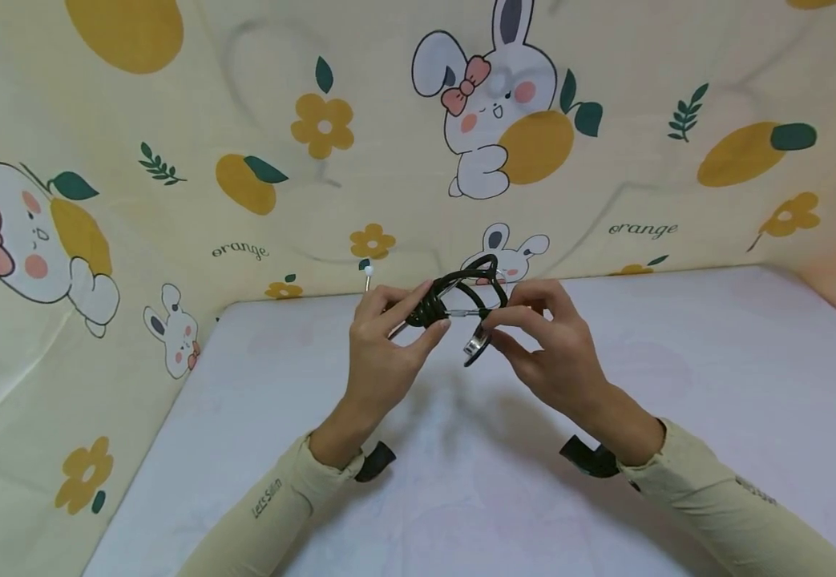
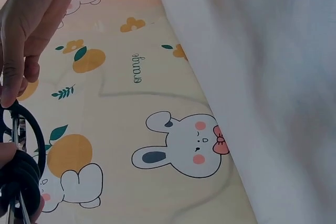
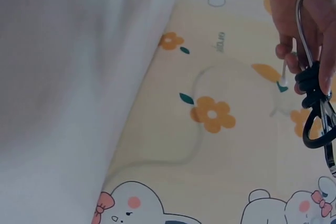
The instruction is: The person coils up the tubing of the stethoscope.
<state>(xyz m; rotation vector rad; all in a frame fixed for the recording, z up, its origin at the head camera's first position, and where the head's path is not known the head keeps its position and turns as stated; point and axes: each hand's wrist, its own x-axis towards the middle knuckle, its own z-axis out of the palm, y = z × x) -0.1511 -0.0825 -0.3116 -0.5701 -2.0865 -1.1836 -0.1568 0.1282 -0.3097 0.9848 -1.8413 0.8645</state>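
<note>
A stethoscope with black tubing (image 1: 428, 309) wound in coils round its metal ear tubes is held up above the table between both hands. My left hand (image 1: 383, 353) grips the wound coils between thumb and fingers. A white eartip (image 1: 369, 271) sticks up behind that hand, and two eartips show in the right wrist view. With thumb and fingertips, my right hand (image 1: 558, 353) pinches the tubing near the silvery chest piece (image 1: 474, 344), which hangs tilted below the fingers. A loop of tubing arches between the hands. In the left wrist view, the coils (image 2: 21, 174) sit at the left edge.
A white-covered table (image 1: 454, 497) lies under the hands, and their shadows fall on it. Behind and to the sides hangs a cream curtain (image 1: 389, 192) printed with rabbits, oranges and flowers. Dark bands (image 1: 591, 458) sit at both sleeve cuffs.
</note>
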